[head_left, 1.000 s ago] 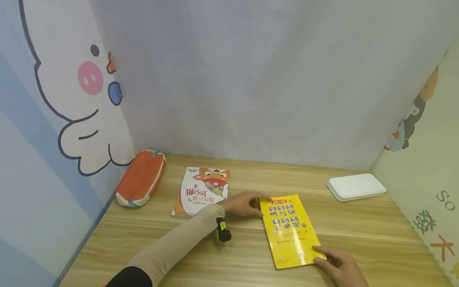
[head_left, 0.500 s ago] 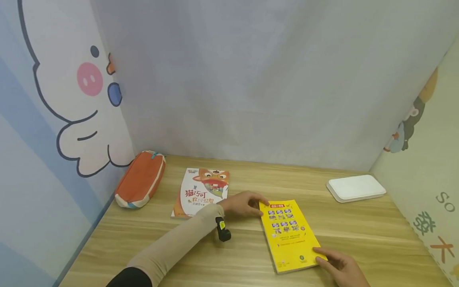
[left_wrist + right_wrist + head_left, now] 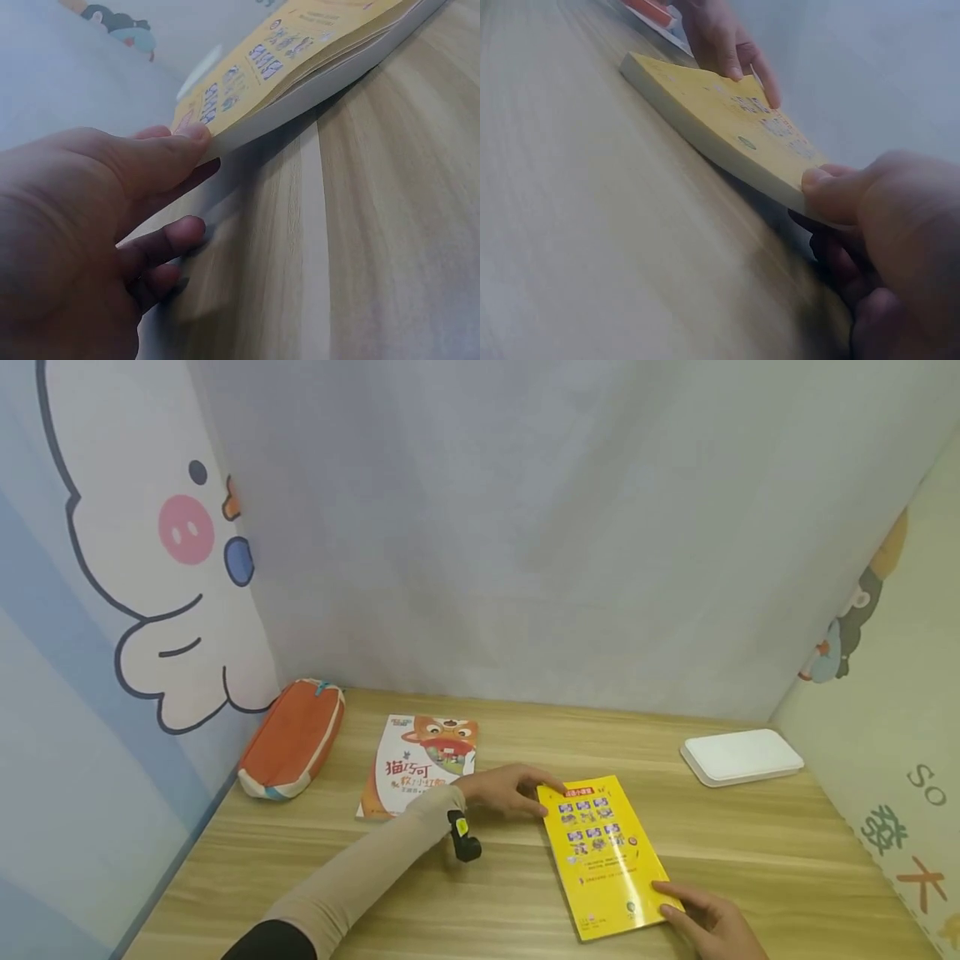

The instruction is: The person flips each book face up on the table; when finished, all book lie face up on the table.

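Observation:
A yellow paperback book [image 3: 603,860] with small printed pictures is held over the table between both hands. My left hand [image 3: 510,788] pinches its far left corner, thumb on top, as the left wrist view shows; the other fingers hang below the book [image 3: 277,67]. At the near right corner my right hand [image 3: 712,920] grips it with the thumb on the cover and fingers underneath. In the right wrist view a shadowed gap shows under the book [image 3: 705,127] near that corner. The white picture book [image 3: 420,760] lies partly behind my left wrist.
An orange pencil case [image 3: 294,739] lies at the table's left edge by the wall. Toward the back right is a white flat box-like object [image 3: 742,756]. A grey curtain [image 3: 525,543] hangs behind the wooden table [image 3: 465,910].
The yellow book has shifted slightly toward me and its tilt has altered, so the glare on its cover differs. Both hands keep their hold at the same corners.

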The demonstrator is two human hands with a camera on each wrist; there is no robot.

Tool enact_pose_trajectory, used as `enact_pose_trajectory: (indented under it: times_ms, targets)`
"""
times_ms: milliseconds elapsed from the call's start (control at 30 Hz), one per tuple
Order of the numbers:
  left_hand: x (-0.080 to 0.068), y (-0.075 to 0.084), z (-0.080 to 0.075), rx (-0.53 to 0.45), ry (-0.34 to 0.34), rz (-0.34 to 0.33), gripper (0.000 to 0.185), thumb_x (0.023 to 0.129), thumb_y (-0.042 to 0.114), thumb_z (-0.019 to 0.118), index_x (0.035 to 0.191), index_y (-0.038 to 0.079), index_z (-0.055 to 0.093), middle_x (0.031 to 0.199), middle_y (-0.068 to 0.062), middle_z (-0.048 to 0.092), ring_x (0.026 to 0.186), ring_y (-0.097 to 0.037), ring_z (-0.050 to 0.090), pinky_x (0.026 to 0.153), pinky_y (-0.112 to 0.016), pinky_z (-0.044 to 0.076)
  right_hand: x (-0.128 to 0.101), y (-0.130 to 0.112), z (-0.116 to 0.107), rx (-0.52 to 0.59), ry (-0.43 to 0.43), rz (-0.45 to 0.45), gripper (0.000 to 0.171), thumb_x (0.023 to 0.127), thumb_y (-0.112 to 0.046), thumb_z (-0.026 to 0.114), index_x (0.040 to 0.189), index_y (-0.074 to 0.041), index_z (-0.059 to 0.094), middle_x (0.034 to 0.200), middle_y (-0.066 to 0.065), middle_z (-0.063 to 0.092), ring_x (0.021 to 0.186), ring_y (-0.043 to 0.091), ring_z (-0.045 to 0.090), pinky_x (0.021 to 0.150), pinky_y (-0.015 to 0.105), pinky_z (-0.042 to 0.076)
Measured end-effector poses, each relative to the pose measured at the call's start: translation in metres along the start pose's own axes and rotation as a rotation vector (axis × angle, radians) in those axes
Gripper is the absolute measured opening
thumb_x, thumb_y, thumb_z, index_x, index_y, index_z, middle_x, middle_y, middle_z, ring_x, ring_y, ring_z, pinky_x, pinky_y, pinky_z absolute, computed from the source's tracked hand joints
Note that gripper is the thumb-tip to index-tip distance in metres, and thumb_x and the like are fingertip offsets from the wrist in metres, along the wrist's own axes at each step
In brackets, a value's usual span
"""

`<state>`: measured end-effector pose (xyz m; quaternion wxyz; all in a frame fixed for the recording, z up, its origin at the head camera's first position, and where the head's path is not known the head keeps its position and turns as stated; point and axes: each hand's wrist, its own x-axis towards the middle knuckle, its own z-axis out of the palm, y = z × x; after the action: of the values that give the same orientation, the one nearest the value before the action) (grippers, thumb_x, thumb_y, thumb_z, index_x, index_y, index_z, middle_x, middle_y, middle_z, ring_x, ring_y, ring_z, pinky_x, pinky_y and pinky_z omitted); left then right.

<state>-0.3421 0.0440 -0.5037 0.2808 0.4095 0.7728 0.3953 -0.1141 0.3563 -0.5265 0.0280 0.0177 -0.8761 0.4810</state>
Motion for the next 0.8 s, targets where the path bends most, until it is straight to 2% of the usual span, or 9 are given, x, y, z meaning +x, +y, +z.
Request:
enact_pose_trajectory:
  times_ms: [133, 267, 433, 600, 700, 800]
  targets:
    - [-0.003, 0.000, -0.001, -0.015, 0.012, 0.004, 0.043, 0.096, 0.017, 0.073, 0.139, 0.023, 0.065, 0.137, -0.004, 0.065, 0.084, -0.007, 0.059, 0.078, -0.019, 0.046, 0.001, 0.003, -0.002, 0.013, -0.003, -0.080, 0.026, 0.096, -0.007, 0.070, 0.120, 0.004, 0.071, 0.116, -0.030, 0.066, 0.111, -0.019, 0.056, 0.091, 0.002, 0.045]
    - [-0.004, 0.002, -0.001, -0.006, 0.014, 0.018, 0.044, 0.095, 0.019, 0.074, 0.138, 0.023, 0.065, 0.139, -0.002, 0.063, 0.084, -0.006, 0.057, 0.078, -0.019, 0.045, -0.001, 0.007, -0.004, 0.037, -0.012, -0.128, 0.026, 0.097, -0.004, 0.068, 0.120, 0.007, 0.069, 0.119, -0.029, 0.066, 0.113, -0.018, 0.057, 0.092, 0.003, 0.046]
    - [-0.006, 0.004, -0.003, 0.033, 0.002, 0.036, 0.043, 0.100, 0.022, 0.069, 0.142, 0.026, 0.062, 0.143, -0.001, 0.062, 0.097, -0.008, 0.060, 0.083, -0.021, 0.047, -0.001, 0.007, -0.008, 0.047, -0.014, -0.132, 0.028, 0.098, -0.005, 0.066, 0.123, 0.008, 0.067, 0.121, -0.029, 0.066, 0.114, -0.018, 0.056, 0.092, 0.005, 0.047]
    - [-0.008, 0.005, -0.007, 0.040, 0.009, 0.017, 0.040, 0.105, 0.024, 0.060, 0.144, 0.033, 0.060, 0.151, 0.002, 0.058, 0.116, -0.008, 0.060, 0.081, -0.021, 0.051, 0.003, -0.001, -0.015, 0.034, -0.037, -0.082, 0.031, 0.100, -0.009, 0.065, 0.128, 0.005, 0.067, 0.123, -0.031, 0.064, 0.115, -0.021, 0.053, 0.092, 0.004, 0.045]
    - [-0.009, 0.007, -0.009, 0.012, 0.013, 0.019, 0.039, 0.107, 0.022, 0.055, 0.145, 0.032, 0.059, 0.139, -0.004, 0.064, 0.096, -0.010, 0.058, 0.073, -0.022, 0.047, 0.004, -0.006, -0.020, 0.018, -0.047, -0.041, 0.034, 0.101, -0.014, 0.064, 0.131, 0.002, 0.066, 0.125, -0.032, 0.061, 0.116, -0.022, 0.050, 0.092, 0.004, 0.045]
    - [-0.009, 0.009, -0.010, -0.015, 0.020, 0.011, 0.040, 0.110, 0.022, 0.047, 0.147, 0.032, 0.057, 0.134, -0.005, 0.063, 0.087, -0.011, 0.053, 0.075, -0.024, 0.044, 0.005, -0.011, -0.026, -0.008, -0.047, 0.001, 0.036, 0.103, -0.019, 0.064, 0.135, -0.002, 0.065, 0.126, -0.036, 0.057, 0.117, -0.025, 0.047, 0.093, 0.005, 0.045]
